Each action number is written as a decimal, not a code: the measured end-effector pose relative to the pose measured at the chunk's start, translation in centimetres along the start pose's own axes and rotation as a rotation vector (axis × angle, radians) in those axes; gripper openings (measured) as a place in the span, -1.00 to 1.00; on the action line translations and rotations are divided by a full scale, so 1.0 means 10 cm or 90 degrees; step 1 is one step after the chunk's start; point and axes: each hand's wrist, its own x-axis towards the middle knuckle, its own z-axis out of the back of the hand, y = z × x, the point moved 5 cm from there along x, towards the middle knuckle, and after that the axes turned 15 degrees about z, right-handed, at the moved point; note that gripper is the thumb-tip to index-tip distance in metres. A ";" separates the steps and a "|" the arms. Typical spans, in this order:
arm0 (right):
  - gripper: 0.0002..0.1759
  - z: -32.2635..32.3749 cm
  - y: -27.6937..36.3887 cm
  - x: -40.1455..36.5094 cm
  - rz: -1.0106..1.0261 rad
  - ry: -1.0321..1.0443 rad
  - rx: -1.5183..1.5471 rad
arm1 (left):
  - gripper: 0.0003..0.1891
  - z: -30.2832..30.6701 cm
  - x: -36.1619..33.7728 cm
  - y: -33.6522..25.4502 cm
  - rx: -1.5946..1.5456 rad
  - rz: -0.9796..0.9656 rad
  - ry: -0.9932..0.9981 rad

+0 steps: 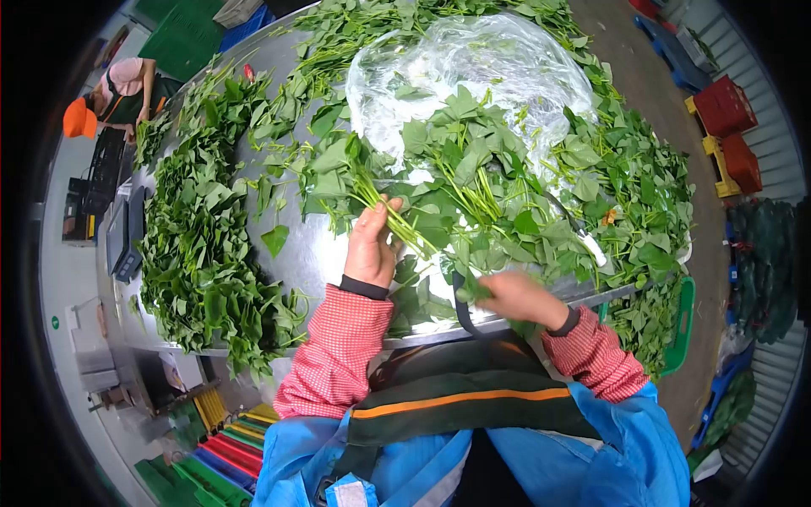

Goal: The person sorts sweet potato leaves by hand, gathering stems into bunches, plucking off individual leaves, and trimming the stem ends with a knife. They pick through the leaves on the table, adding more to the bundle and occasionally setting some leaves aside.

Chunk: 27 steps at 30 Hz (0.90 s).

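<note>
Steel bench (pixel 317 253) fills the middle of the frame, heaped with loose greens (pixel 198 245). Your left hand (pixel 372 249), at centre, is clamped on a bunch of stems (pixel 401 228). Your right hand (pixel 524 300), lower right of centre, is closed on a few leaves (pixel 473 291) at the bench's near edge. A clear plastic bag (pixel 473 68) lies at upper centre.

The light here is bright and even, with only soft shadows under the greens (pixel 473 169). The plastic sheet (pixel 473 68) and the steel table (pixel 312 245) give white glare. The edges bend strongly and go black; the right hand (pixel 519 297) looks slightly blurred.
</note>
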 end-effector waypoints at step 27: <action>-0.83 0.67 -0.27 0.80 -0.041 -0.409 -0.418 | -0.89 0.27 0.10 0.45 -0.256 0.308 0.167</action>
